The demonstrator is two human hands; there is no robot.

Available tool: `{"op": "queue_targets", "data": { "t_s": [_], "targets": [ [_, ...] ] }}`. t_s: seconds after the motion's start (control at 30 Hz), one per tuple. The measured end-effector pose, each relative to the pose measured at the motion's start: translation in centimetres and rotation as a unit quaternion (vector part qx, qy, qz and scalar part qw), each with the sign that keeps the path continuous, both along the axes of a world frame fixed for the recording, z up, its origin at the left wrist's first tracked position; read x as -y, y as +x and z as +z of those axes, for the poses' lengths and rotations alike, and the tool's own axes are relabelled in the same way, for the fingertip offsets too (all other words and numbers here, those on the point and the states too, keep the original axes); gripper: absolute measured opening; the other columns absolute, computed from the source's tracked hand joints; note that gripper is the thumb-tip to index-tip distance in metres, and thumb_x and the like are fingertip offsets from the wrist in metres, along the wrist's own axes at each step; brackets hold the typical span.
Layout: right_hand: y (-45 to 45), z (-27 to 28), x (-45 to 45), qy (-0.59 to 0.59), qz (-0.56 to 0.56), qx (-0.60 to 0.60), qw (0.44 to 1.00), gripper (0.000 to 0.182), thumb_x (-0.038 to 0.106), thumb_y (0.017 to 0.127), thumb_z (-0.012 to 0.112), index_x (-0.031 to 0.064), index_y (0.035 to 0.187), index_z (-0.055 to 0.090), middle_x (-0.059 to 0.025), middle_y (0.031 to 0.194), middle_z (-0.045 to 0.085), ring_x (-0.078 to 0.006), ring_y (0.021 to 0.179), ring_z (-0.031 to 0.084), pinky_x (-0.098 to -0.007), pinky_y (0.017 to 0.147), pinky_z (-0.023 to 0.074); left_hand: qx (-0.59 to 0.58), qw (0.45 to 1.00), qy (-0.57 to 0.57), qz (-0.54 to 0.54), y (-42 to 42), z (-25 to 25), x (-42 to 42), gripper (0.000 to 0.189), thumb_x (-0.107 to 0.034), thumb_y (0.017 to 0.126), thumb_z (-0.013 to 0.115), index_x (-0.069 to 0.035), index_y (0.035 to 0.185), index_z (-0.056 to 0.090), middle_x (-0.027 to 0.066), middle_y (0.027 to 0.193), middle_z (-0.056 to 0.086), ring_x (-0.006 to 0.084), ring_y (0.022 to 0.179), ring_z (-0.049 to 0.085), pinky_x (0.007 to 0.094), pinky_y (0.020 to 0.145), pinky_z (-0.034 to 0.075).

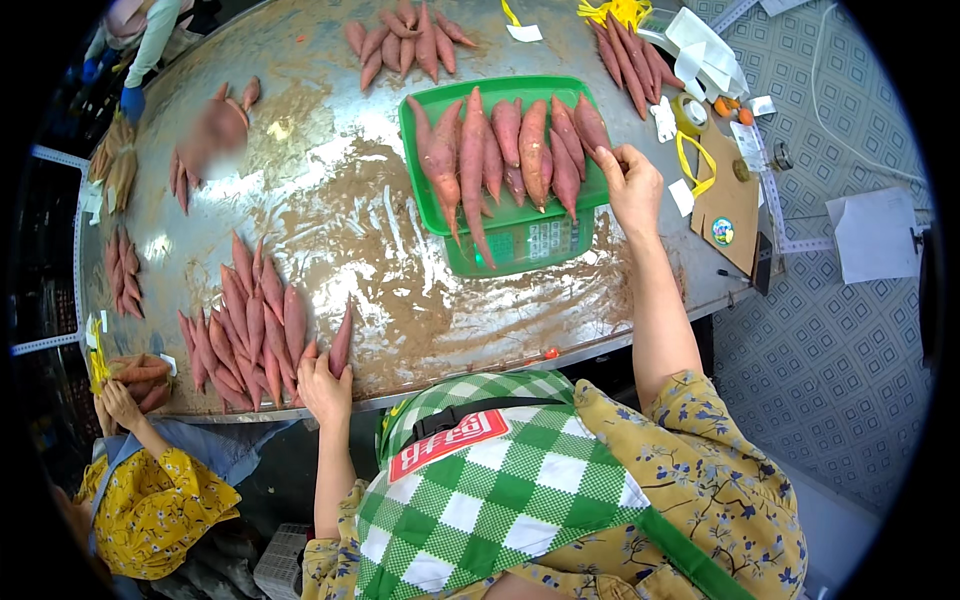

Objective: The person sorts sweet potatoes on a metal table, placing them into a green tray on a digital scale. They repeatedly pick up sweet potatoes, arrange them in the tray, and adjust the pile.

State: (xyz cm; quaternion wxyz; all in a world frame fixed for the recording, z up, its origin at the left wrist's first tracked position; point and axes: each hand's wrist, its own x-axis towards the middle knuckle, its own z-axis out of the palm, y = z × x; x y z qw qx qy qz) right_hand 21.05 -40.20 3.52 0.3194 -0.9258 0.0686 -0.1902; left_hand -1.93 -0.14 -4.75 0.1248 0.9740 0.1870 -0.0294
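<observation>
A slim red-skinned sweet potato (341, 339) stands up between the thumb and fingers of my left hand (324, 386), at the table's near edge. Just left of that hand lies a heap of sweet potatoes (255, 319). My right hand (634, 187) reaches to the right side of a green plastic tray (504, 264), its thumb and fingers on the lower end of a sweet potato (591, 124); the fingertips are partly hidden. Several more sweet potatoes (534, 146) lie side by side in the tray. A keypad (546, 238), apparently a scale's, shows at the tray's front.
The metal table (360, 202) is smeared with soil. Sweet potato piles lie at the back (412, 41) and back right (626, 60). Cardboard (724, 195), a tape roll (690, 112) and yellow ties (615, 11) are at right. One co-worker's hands (124, 405) hold a bundle; another's glove (133, 103) is farther back.
</observation>
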Motion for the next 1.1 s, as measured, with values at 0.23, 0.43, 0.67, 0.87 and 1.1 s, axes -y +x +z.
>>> {"op": "queue_targets", "data": {
  "t_s": [0.23,0.43,0.67,0.87,1.1],
  "targets": [
    [-0.4,-0.3,0.5,-0.003,-0.009,-0.004,1.0,0.03,0.028,0.081,0.066,-0.0007,0.073,0.06,-0.0146,0.063,0.057,-0.028,0.055,0.056,-0.0367,0.054,0.0425,-0.006,1.0,-0.001,0.0,0.2,0.3,0.1,0.04,-0.011,0.064,0.072,0.003,0.1,0.063,0.0152,0.123,0.053,0.0319,0.107,0.052,0.0378,0.089,0.043],
    [-0.5,-0.2,0.2,-0.001,-0.016,-0.023,1.0,0.031,0.029,0.081,0.066,-0.0005,0.072,0.06,-0.014,0.062,0.058,-0.0276,0.055,0.056,-0.0367,0.054,0.0426,-0.015,1.0,0.002,0.006,0.3,0.4,0.1,0.04,-0.012,0.064,0.072,0.003,0.099,0.063,0.0151,0.122,0.054,0.0321,0.106,0.053,0.038,0.089,0.043],
    [-0.4,-0.4,0.4,-0.001,-0.01,-0.019,1.0,0.031,0.029,0.081,0.066,0.0001,0.072,0.06,-0.0143,0.062,0.058,-0.0283,0.055,0.057,-0.037,0.054,0.043,-0.018,1.0,0.002,0.009,0.2,0.4,0.2,0.04,-0.013,0.063,0.073,0.004,0.099,0.063,0.0152,0.121,0.055,0.0323,0.105,0.053,0.038,0.089,0.044],
    [-0.8,-0.4,0.7,0.036,0.004,-0.016,0.999,0.03,0.025,0.083,0.064,-0.0008,0.069,0.058,-0.0082,0.056,0.053,-0.0183,0.05,0.051,-0.0317,0.05,0.04,0.034,0.999,-0.001,-0.011,0.0,0.1,0.2,0.031,-0.01,0.066,0.072,0.002,0.092,0.063,0.0156,0.118,0.056,0.0314,0.105,0.053,0.0378,0.086,0.044],
    [-5.4,1.5,-6.9,0.305,0.273,-0.114,0.905,0.018,0.014,0.088,0.058,0.0002,0.077,0.058,0.0022,0.064,0.049,-0.0059,0.061,0.046,-0.0236,0.054,0.0374,0.225,0.959,-0.158,-0.062,2.5,2.4,2.1,0.026,0.002,0.073,0.062,-0.002,0.099,0.063,0.0146,0.092,0.061,0.028,0.089,0.058,0.0351,0.083,0.046]
  ]
}}
